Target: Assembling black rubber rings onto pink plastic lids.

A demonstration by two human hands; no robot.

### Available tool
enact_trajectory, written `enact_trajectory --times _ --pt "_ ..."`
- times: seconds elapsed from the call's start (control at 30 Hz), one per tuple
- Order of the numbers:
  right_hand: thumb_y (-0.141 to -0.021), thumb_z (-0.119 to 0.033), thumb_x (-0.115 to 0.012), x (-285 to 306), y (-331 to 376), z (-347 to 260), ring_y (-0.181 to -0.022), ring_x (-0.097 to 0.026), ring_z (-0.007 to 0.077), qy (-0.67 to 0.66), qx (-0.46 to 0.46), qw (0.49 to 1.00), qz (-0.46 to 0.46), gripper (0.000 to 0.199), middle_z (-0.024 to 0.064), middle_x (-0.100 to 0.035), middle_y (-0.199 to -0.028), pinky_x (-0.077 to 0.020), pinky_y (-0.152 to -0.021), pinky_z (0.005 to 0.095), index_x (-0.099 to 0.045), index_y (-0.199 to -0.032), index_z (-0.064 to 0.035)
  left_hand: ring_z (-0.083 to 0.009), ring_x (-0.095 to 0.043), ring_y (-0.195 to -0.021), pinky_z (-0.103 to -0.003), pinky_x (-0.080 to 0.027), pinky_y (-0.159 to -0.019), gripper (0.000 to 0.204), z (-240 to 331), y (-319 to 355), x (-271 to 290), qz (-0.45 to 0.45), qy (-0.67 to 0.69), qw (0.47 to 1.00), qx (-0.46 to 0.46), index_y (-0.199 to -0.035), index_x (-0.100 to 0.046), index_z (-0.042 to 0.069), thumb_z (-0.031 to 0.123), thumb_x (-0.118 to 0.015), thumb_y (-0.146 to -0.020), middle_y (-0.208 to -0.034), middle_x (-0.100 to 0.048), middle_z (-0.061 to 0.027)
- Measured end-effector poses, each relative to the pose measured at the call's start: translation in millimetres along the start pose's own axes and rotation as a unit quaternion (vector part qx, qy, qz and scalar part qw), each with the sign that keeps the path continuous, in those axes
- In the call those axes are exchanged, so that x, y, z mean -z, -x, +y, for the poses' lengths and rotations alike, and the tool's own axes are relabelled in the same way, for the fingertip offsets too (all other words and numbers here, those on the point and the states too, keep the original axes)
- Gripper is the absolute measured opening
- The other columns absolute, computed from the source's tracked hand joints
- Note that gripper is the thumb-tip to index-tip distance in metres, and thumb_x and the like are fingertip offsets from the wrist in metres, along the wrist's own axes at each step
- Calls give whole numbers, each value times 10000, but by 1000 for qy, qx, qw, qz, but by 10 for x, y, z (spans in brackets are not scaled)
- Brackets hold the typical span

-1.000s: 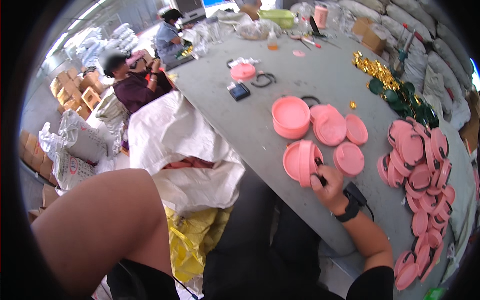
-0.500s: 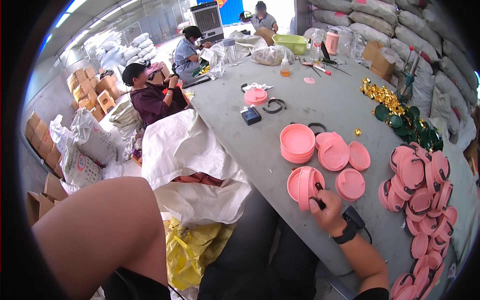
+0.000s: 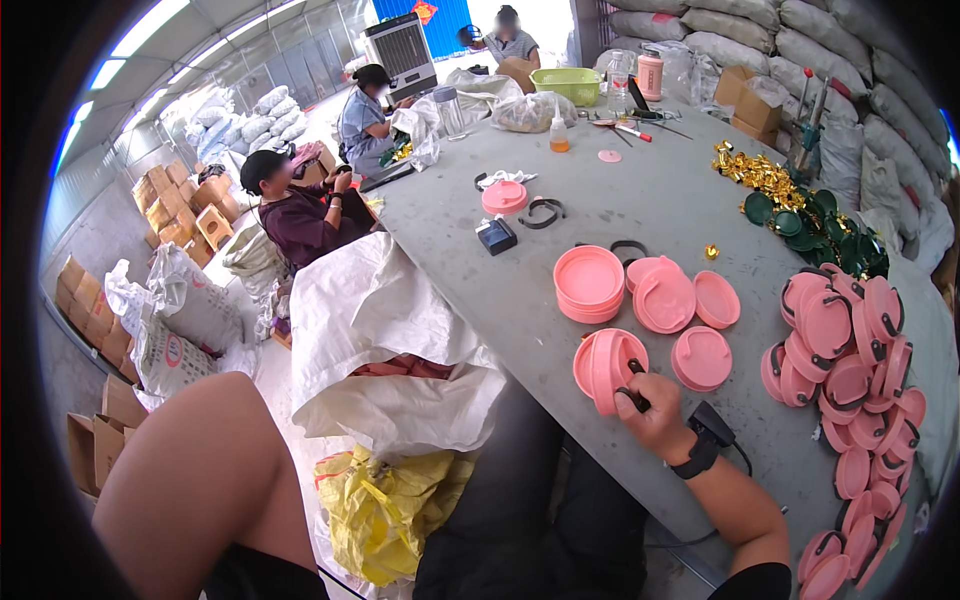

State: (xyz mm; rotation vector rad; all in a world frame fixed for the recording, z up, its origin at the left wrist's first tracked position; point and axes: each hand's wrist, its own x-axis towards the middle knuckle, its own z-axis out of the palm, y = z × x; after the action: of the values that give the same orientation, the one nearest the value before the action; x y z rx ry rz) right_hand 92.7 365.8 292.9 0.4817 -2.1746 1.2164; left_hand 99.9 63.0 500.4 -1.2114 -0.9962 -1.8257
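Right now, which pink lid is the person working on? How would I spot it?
Start at the big grey table and follow its near edge to the right hand with a black wrist strap. The pink lid is the one that hand touches. Unlike the lids lying flat nearby, it stands tilted up on edge, apart from the pile at the right.

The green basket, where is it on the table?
In the head view, the green basket sits at the far end of the grey table, near the top centre, between a clear plastic bag and a pink cup.
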Motion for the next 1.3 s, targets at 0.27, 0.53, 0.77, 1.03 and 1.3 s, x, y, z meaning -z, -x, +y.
enact_trajectory --times 0.27,0.53,0.77,1.03,1.3 --pt "-779 -164 -674 -11 26 5 -518 -492 303 -6 16 1000 13 239 118 -475 -580 -374 -490 386 -507 -653 -47 -370 -294 -1364 -567 -195 -1106 787 39 81 90 -54 25 998 32 -1416 -374 127 614 -543 -821 -1483 -287 -189" --pt "-774 -178 -696 61 -10 75 -529 -513 301 11 45 999 -5 249 108 -497 -588 -397 -499 389 -519 -645 -59 -380 -309 -1357 -569 -196 -1102 812 14 224 181 -96 34 989 104 -1415 -372 93 601 -568 -813 -1469 -308 -238" --pt "-768 -202 -720 -57 -47 -101 -532 -525 270 33 172 984 -40 246 72 -521 -606 -418 -501 378 -530 -660 -89 -390 -340 -1343 -558 -201 -1108 802 -323 768 170 -174 -64 960 211 -1418 -359 67 557 -582 -824 -1453 -354 -244" --pt "-730 -278 -739 -178 -411 -382 -656 -532 208 130 249 950 -138 200 14 -543 -661 -411 -665 371 -603 -726 -131 -196 -410 -1302 -344 -351 -1067 798 -1105 1814 -360 103 248 746 610 -1452 -255 61 409 -633 -841 -1415 -400 -96" --pt "-742 -122 -749 -246 -587 -77 -927 -578 277 -51 22 998 -33 334 123 -598 -1020 -448 -817 381 -583 -1019 -34 -236 -500 -1196 -369 -445 -976 990 -1280 1594 -268 99 224 787 567 -1507 -102 104 417 -687 -771 -1356 -410 -100"
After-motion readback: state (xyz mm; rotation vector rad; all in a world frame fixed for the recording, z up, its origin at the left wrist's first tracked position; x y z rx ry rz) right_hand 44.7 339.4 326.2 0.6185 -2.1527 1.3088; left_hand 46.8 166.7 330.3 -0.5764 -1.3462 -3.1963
